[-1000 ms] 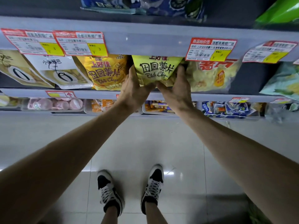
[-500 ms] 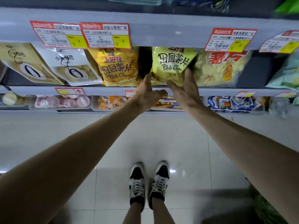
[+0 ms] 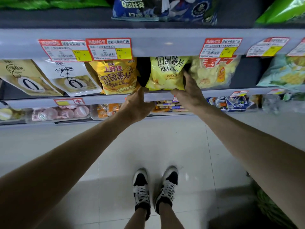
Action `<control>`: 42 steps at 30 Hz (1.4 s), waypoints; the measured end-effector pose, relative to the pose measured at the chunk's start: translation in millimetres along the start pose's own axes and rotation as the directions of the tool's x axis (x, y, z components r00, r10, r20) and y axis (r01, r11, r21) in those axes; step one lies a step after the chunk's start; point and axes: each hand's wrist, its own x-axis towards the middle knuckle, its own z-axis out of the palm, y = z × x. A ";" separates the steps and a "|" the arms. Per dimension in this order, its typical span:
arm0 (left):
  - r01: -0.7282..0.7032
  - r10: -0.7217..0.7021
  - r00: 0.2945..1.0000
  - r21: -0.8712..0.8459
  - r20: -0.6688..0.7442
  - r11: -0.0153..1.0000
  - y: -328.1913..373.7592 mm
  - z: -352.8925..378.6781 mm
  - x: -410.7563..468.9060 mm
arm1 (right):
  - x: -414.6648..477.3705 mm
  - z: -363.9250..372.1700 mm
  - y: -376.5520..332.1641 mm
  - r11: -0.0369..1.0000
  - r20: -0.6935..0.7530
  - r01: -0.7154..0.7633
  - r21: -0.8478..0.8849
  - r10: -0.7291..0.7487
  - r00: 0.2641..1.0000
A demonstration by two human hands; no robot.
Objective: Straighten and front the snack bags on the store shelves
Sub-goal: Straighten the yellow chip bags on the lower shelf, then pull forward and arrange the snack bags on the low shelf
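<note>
A pale yellow potato chip bag [image 3: 165, 75] stands upright on the middle shelf [image 3: 99, 100], facing out. My right hand [image 3: 191, 95] touches its lower right corner, fingers straight along the bag's right side and thumb by its bottom edge. My left hand [image 3: 137, 104] hangs at the shelf's front edge below the dark gap to the left of that bag, fingers loosely curled and holding nothing. An orange-yellow chip bag [image 3: 118, 76] stands left of the gap. On the right, a clear bag with red characters [image 3: 212, 71] stands close against the pale yellow one.
White [image 3: 72, 75] and tan [image 3: 21, 76] bags lean at the left, and a teal bag [image 3: 285, 71] sits far right. Blue [image 3: 156, 7] and green bags sit on the shelf above, behind price tags [image 3: 109, 48]. Trays of small snacks [image 3: 61, 112] fill the shelf below. My feet stand on pale floor tiles.
Both hands were on the pale yellow bag's lower part. My left hand has dropped off it to the shelf edge, and my right hand has slid to the bag's right corner. The camera tilted up slightly.
</note>
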 end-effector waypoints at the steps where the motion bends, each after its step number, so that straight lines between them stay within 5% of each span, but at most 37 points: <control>1: -0.009 0.009 1.000 0.039 0.002 0.999 2.5 -0.7 -3.5 | -4.1 -2.9 1.9 0.999 -0.011 0.012 -0.040 -0.012 1.000; 10: -0.101 0.093 0.995 0.263 0.042 0.959 62.7 45.1 -21.8 | -64.0 -59.0 45.3 0.913 -0.008 0.141 -0.382 -0.156 0.988; 20: -0.162 0.136 0.985 0.323 0.103 0.933 194.1 152.6 -24.3 | -89.1 -171.8 162.9 0.891 -0.124 0.046 -0.451 -0.114 0.986; 31: -0.243 0.203 0.968 0.341 0.150 0.908 291.4 246.3 17.6 | -68.6 -271.1 254.9 0.914 -0.266 -0.115 -0.389 0.008 0.964; 42: -0.183 0.173 0.980 0.101 0.096 0.978 364.6 292.1 85.4 | -33.4 -323.0 312.0 0.931 -0.310 -0.258 -0.256 0.174 0.935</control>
